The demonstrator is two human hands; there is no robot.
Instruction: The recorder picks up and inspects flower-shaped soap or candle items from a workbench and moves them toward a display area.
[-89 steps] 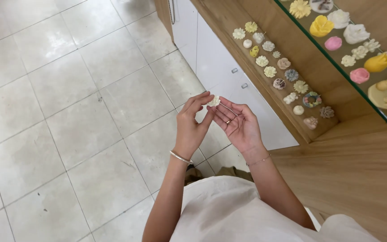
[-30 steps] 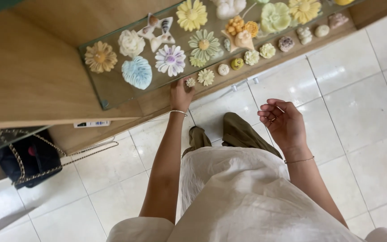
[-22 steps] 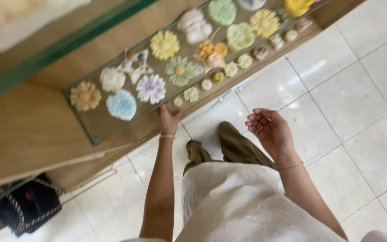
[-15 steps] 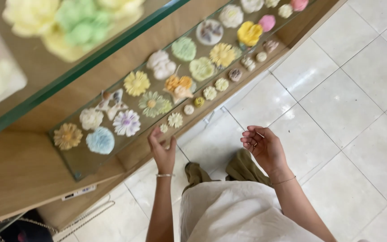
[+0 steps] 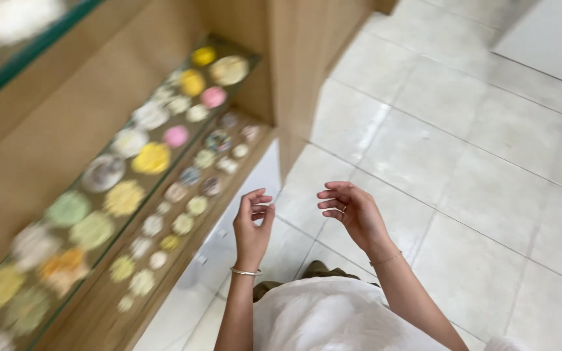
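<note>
Pale tiled floor, wooden shelf of blurred flower-shaped pieces at nine o'clock. Left hand and right hand raised apart, fingers loosely curled, holding nothing visible.

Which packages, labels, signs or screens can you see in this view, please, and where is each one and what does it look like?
None: no package, label, sign or screen shows in this view.
Only blurred round and flower-shaped pieces in yellow, pink, green and white lie on the wooden shelves at the left.
The left hand and right hand are raised over the pale tiled floor, apparently empty.
</note>
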